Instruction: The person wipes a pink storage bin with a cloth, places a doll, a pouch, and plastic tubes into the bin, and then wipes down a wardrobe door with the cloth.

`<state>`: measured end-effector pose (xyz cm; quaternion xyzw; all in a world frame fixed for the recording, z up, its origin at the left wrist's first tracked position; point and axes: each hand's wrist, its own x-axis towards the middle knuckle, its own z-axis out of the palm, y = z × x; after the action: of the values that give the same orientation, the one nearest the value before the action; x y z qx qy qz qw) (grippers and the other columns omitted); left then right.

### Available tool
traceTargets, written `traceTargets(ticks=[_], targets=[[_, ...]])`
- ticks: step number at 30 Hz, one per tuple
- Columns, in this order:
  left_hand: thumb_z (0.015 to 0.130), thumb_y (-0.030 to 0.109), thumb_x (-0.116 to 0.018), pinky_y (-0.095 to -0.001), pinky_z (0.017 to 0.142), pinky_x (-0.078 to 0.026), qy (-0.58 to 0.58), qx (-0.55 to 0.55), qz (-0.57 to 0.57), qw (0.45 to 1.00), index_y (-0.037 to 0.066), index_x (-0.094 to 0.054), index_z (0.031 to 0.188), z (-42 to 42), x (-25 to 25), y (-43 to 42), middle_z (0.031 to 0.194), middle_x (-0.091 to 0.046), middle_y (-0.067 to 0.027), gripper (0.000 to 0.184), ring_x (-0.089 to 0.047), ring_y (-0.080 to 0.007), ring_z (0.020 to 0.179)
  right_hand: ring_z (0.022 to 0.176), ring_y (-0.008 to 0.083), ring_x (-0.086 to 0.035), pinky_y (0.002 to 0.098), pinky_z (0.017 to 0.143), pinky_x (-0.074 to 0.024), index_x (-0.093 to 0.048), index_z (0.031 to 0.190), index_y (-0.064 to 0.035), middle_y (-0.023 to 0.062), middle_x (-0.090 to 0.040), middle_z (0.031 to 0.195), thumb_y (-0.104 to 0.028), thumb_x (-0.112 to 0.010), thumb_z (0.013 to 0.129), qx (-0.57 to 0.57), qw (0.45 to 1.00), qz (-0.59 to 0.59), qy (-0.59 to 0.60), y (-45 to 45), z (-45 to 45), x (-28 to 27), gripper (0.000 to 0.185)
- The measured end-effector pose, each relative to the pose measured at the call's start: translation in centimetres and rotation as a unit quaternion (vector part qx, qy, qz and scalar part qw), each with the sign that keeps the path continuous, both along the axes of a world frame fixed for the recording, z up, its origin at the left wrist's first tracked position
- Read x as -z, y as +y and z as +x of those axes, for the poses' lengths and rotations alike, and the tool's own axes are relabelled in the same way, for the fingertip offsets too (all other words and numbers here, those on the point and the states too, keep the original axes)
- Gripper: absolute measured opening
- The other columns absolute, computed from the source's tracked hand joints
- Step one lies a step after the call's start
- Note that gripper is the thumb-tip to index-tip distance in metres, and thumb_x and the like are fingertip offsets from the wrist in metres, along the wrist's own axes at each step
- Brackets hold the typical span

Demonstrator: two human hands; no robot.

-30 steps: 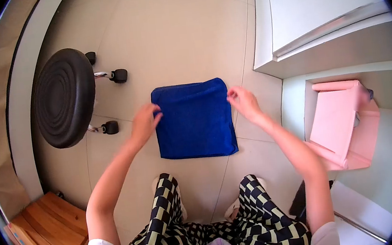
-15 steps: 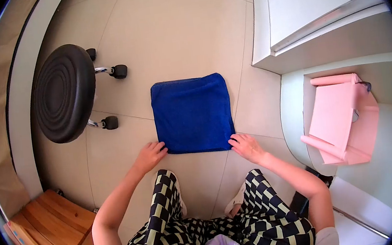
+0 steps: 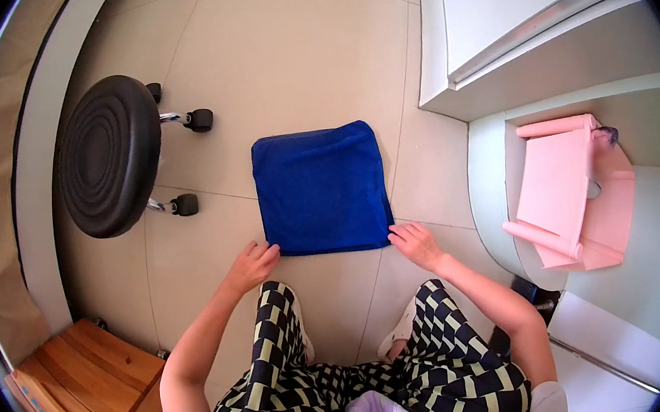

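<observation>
Blue cloth flat on tiled floor, a hand at each near corner.
Floor [image 3: 289, 49]: smooth beige tiles, thin joints. White cabinet [image 3: 518, 9]: flat-faced, right side, overhanging a recess that houses a pink folded object [image 3: 558, 190] with rounded edge rolls. Stool [image 3: 110, 157]: round dark seat, concentric ridges, chromed legs, black casters, standing left of the cloth. Wooden piece [image 3: 87, 384]: slatted, lower left. Blue cloth [image 3: 322, 191]: roughly square, soft, edges slightly uneven, lying between the stool and the cabinet, just ahead of the feet. Left hand [image 3: 252, 264]: fingers curled at the near left corner; right hand [image 3: 416, 245]: likewise, near right corner. Firmness of grip cannot be determined.
</observation>
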<state>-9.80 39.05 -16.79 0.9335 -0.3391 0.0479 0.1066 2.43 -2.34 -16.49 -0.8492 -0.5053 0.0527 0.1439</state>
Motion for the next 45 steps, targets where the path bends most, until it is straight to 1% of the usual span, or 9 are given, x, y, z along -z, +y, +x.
traceTargets(ticks=[7, 12, 20, 26, 28, 31, 36, 42, 45], targets=[[0.079, 0.011, -0.063, -0.0361, 0.078, -0.049, 0.046, -0.029, -0.055, 0.997, 0.004, -0.067, 0.088, -1.9, -1.6, 0.6, 0.105, -0.06, -0.0065, 0.012, -0.06, -0.0222, 0.091, 0.099, 0.0239, -0.06, 0.0359, 0.088, -0.0478, -0.06, 0.1, -0.0018, 0.0101, -0.063, 0.107, -0.008, -0.057, 0.081, 0.02, 0.999, 0.002, 0.038, -0.6, -0.5, -0.3, 0.02], [0.079, 0.007, -0.067, -0.04, 0.077, -0.05, 0.238, -0.091, -0.142, 0.956, 0.003, -0.061, 0.09, -2.5, -3.1, 0.8, 0.1, -0.063, -0.0122, 0.013, -0.062, -0.0301, 0.091, 0.092, 0.0262, -0.061, 0.0364, 0.083, -0.0487, -0.059, 0.1, -0.002, 0.0102, -0.063, 0.102, -0.007, -0.057, 0.084, -0.037, 0.995, 0.004, 0.088, -0.8, -0.7, -1.6, 0.017], [0.085, 0.003, -0.065, -0.0378, 0.07, -0.051, 0.136, -0.342, -0.26, 0.893, 0.005, -0.064, 0.097, 6.6, -5.3, 1.7, 0.089, -0.067, -0.0141, 0.011, -0.065, -0.0328, 0.08, 0.078, 0.0343, -0.062, 0.0438, 0.071, -0.0491, -0.055, 0.094, -0.0033, 0.0127, -0.063, 0.083, -0.007, -0.059, 0.089, 0.139, 0.982, 0.099, 0.079, 4.6, 8.5, -4.9, 0.008], [0.087, 0.007, -0.067, -0.0367, 0.09, -0.05, 0.04, -0.363, -0.273, 0.89, 0.005, -0.063, 0.113, 12.3, -2.9, 1.0, 0.115, -0.066, -0.0144, 0.026, -0.063, -0.0319, 0.107, 0.107, 0.0337, -0.06, 0.0429, 0.091, -0.0472, -0.056, 0.118, -0.0053, 0.0137, -0.063, 0.117, -0.018, -0.063, 0.09, 0.216, 0.969, 0.116, 0.035, 7.9, 13.5, -3.2, 0.032], [0.089, 0.018, -0.067, -0.0387, 0.103, -0.042, 0.115, -0.312, -0.271, 0.903, 0.008, -0.058, 0.127, 12.2, -1.7, 0.9, 0.136, -0.056, -0.0129, 0.04, -0.052, -0.0311, 0.126, 0.131, 0.0318, -0.045, 0.0447, 0.106, -0.038, -0.047, 0.137, -0.0082, 0.013, -0.046, 0.144, -0.028, -0.065, 0.089, 0.103, 0.994, 0.01, 0.026, 8.4, 13.1, -1.8, 0.055], [0.089, 0.038, -0.065, -0.0476, 0.117, -0.022, 0.18, -0.162, -0.055, 0.969, 0.017, -0.034, 0.15, 13.9, -1.1, -0.4, 0.158, -0.027, -0.0084, 0.071, -0.025, -0.0291, 0.145, 0.142, 0.0316, -0.031, 0.0482, 0.114, -0.0279, -0.039, 0.147, -0.0126, 0.0109, -0.032, 0.155, -0.039, -0.065, 0.087, -0.011, 0.998, -0.05, 0.022, 10.1, 12.9, -0.6, 0.07], [0.09, 0.048, -0.058, -0.0542, 0.116, -0.017, 0.178, -0.167, -0.02, 0.969, 0.021, -0.035, 0.15, 14.8, 1.9, -0.3, 0.157, -0.029, -0.0082, 0.07, -0.027, -0.0294, 0.144, 0.146, 0.0339, -0.019, 0.0515, 0.117, -0.0186, -0.032, 0.151, -0.0193, 0.0097, -0.021, 0.159, -0.054, -0.056, 0.089, -0.014, 0.993, -0.091, 0.069, 11.8, 13.7, 1.5, 0.075], [0.09, 0.036, -0.063, -0.0516, 0.112, -0.026, 0.084, -0.221, -0.047, 0.97, 0.02, -0.05, 0.141, 14.8, 4.2, -1.7, 0.151, -0.041, -0.0029, 0.055, -0.037, -0.0255, 0.139, 0.141, 0.0319, -0.033, 0.0472, 0.115, -0.0282, -0.047, 0.141, -0.0152, 0.0079, -0.037, 0.153, -0.033, -0.059, 0.093, 0.013, 0.999, -0.02, 0.041, 12.9, 13.9, 3.7, 0.052], [0.093, 0.029, -0.06, -0.0485, 0.112, -0.027, 0.159, -0.28, -0.179, 0.93, 0.017, -0.06, 0.13, 15.9, 3.0, -2.3, 0.138, -0.055, -0.0037, 0.039, -0.047, -0.0273, 0.131, 0.115, 0.025, -0.06, 0.0382, 0.101, -0.0457, -0.064, 0.116, -0.0071, 0.0069, -0.067, 0.118, -0.03, -0.06, 0.095, 0.114, 0.968, 0.097, 0.202, 14.4, 15.1, 2.9, 0.031]])
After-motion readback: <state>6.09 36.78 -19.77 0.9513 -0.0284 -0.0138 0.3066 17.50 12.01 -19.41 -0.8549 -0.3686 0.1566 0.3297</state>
